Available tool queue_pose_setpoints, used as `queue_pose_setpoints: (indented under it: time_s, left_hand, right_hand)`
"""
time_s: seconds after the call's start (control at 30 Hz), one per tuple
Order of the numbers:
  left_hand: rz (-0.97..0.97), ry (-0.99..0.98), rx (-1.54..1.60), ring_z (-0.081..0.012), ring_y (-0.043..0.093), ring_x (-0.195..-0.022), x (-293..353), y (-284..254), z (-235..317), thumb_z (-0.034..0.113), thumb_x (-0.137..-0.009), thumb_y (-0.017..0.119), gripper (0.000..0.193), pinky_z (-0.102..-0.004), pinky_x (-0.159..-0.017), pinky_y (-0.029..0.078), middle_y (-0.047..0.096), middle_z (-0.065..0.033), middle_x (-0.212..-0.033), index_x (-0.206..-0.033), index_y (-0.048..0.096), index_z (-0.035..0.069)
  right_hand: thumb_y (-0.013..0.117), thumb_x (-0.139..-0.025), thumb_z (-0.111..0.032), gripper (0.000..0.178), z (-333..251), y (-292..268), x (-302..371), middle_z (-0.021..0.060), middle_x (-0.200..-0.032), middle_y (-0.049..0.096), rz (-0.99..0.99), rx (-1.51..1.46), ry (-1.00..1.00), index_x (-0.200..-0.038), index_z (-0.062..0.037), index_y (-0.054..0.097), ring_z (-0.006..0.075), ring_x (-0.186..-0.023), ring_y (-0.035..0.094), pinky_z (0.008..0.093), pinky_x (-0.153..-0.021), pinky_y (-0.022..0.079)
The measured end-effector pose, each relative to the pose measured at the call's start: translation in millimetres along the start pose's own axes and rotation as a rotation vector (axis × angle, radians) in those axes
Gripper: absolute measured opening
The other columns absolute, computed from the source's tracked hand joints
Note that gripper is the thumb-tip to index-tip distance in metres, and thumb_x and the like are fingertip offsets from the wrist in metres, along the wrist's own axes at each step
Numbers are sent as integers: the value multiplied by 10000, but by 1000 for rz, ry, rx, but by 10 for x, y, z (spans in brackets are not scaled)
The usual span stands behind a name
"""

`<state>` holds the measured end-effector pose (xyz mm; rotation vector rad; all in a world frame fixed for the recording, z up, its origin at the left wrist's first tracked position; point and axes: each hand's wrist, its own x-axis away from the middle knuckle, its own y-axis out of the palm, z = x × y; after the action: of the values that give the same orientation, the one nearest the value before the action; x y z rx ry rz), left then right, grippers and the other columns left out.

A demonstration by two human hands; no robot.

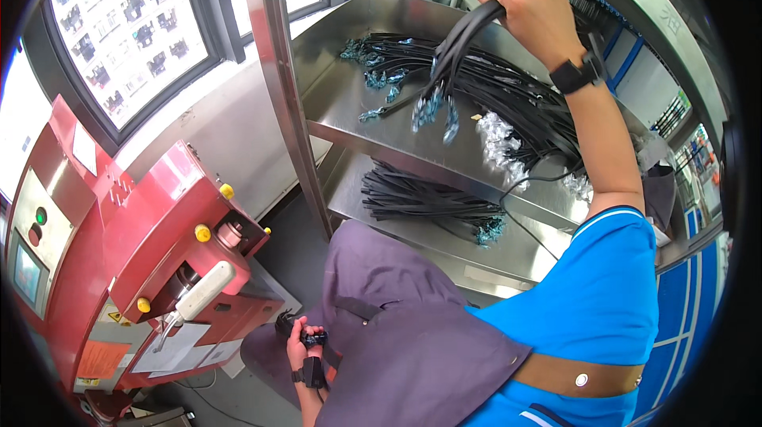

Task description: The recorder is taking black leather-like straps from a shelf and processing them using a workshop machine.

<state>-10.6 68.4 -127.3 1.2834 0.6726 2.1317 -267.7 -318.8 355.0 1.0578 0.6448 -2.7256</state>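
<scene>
My right hand (530, 13) is raised over the upper shelf, closed round a bundle of black cables (464, 38). The bundle bends over and hangs down, its ends wrapped in blue plastic (429, 109) and a little blurred. Beneath and behind it, a large pile of similar black cables (524, 94) lies on the shelf, with blue-wrapped ends at the left and clear-wrapped ends at the front. Low beside my apron, my left hand (305, 341) is closed on a small black bundle (316, 339); most of it is hidden by the fingers.
The metal rack (349, 135) has raised shelf edges and an upright post (274, 70) at its left. More black cables (421, 195) lie on the lower shelf. At my left stands a red machine (159, 228) with yellow knobs and a white-gripped lever (205, 290). Windows are behind it.
</scene>
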Motion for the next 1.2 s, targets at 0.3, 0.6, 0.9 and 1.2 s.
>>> queue_pose_setpoints:
  time_s: [0.3,0.6,0.9,1.2]
  left_hand:
    - [-54,35,-18,-142,488,-618,58,-18,-11,164,-938,542,145,-357,-719,462,484,-14,-636,-985,535,28]
    - [-139,48,8,-135,454,-584,130,-114,6,189,-940,538,155,-337,-699,441,433,5,-611,-984,549,41]
    - [-160,66,-99,-141,416,-500,228,14,80,285,-961,501,294,-335,-639,452,371,3,-520,-905,596,13]
    - [-273,28,-503,-113,484,-540,365,153,221,470,-976,382,554,-214,-498,375,462,3,-559,-995,618,-31]
  right_hand:
    - [673,-738,-195,139,-896,-974,51,-12,-603,428,28,-228,-346,-689,-124,564,142,-593,487,285,-520,365]
    - [611,-539,-158,182,-1911,-1256,162,-7,-542,293,226,-749,-455,-528,-92,442,132,-502,356,274,-451,217]
    - [709,-724,-197,399,-3058,-961,431,-20,-528,284,316,-1401,-530,-560,-129,352,119,-475,356,259,-431,224]
    - [680,-777,-171,272,-4266,174,1158,54,-657,485,-65,-1726,-382,-643,-78,462,232,-633,505,338,-590,393]
